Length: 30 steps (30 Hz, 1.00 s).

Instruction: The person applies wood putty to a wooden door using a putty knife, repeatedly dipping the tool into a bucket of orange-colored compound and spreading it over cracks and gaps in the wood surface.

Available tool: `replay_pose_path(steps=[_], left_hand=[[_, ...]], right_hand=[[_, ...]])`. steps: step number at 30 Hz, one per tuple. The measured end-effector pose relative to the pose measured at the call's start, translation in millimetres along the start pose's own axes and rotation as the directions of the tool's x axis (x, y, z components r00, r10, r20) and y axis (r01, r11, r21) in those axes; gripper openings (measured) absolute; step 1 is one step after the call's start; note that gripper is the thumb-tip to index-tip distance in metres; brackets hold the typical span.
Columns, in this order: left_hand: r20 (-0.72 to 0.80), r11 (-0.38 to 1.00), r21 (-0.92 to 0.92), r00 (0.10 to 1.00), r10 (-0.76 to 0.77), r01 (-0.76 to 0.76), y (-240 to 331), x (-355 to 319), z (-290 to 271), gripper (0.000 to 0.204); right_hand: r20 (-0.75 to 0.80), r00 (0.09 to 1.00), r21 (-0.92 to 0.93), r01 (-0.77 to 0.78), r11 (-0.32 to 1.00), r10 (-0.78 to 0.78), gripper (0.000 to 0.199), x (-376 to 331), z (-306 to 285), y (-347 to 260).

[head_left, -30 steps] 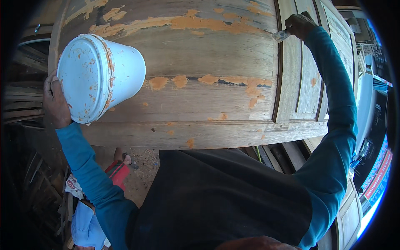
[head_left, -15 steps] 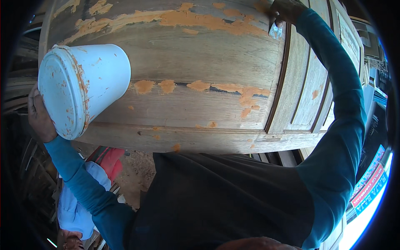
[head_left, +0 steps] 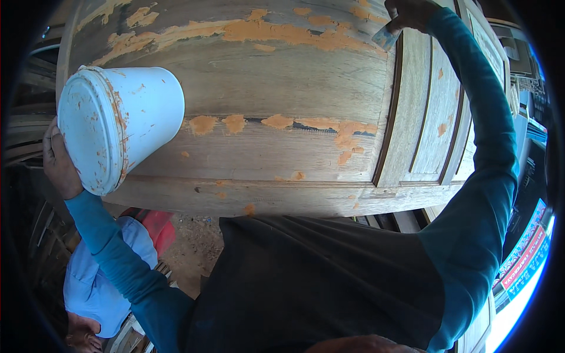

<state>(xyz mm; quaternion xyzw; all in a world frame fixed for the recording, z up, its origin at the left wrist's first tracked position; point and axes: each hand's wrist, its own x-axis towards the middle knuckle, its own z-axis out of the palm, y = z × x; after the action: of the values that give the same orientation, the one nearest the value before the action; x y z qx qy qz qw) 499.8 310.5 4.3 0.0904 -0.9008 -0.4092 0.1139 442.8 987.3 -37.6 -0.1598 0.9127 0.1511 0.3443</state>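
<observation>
A white lidded bucket [head_left: 147,97], smeared with orange putty, stands on the wooden door panel [head_left: 282,82] at the left. My left hand [head_left: 62,167] grips the lid's near left edge, its fingertips partly hidden behind the rim. At the far right of the panel my right hand [head_left: 412,15] is closed around a putty knife [head_left: 385,38]. Its blade is smudged and points down to the left, close to the end of a long band of orange putty [head_left: 282,32]. A second broken row of putty patches [head_left: 279,121] runs across the middle, with dark gaps between.
Raised mouldings [head_left: 393,112] and recessed panels fill the door's right part. At lower left another person in a light blue top [head_left: 97,276] is near a red item [head_left: 158,226]. Stacked timber lies along the left. A printed banner [head_left: 527,259] hangs at the right.
My right hand has shifted slightly right, and the putty knife has turned so more of its blade shows. The bucket stays nearly in place. The other person appears further left and lower.
</observation>
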Motion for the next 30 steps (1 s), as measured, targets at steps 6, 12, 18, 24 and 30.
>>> replay_pose_path(steps=[6,12,18,24,30], left_hand=[[0.016,0.999,-0.037,1.000,-0.004,0.004,-4.4,4.8,2.6,0.035],[0.008,0.997,-0.073,1.000,-0.029,0.029,-6.9,0.3,-2.2,0.036],[0.026,0.996,-0.085,0.999,-0.035,0.037,-5.8,5.7,-0.4,0.036],[0.012,0.999,-0.043,1.000,-0.010,0.011,-10.9,7.2,-3.0,0.036],[0.033,0.998,-0.056,0.999,0.036,-0.034,-25.1,16.3,-7.5,0.035]], right_hand=[[-0.180,0.984,-0.203,-0.053,0.978,0.016,0.049,18.9,21.8,7.6],[-0.136,0.990,-0.054,-0.039,0.998,0.031,0.027,-8.3,50.3,-2.1],[-0.218,0.976,-0.071,-0.036,0.997,0.020,0.045,13.3,49.5,34.2],[-0.319,0.931,0.015,-0.182,0.983,0.178,0.040,-30.5,39.2,-1.8],[-0.439,0.802,0.592,-0.080,0.802,0.405,0.029,-67.7,102.0,-24.1]])
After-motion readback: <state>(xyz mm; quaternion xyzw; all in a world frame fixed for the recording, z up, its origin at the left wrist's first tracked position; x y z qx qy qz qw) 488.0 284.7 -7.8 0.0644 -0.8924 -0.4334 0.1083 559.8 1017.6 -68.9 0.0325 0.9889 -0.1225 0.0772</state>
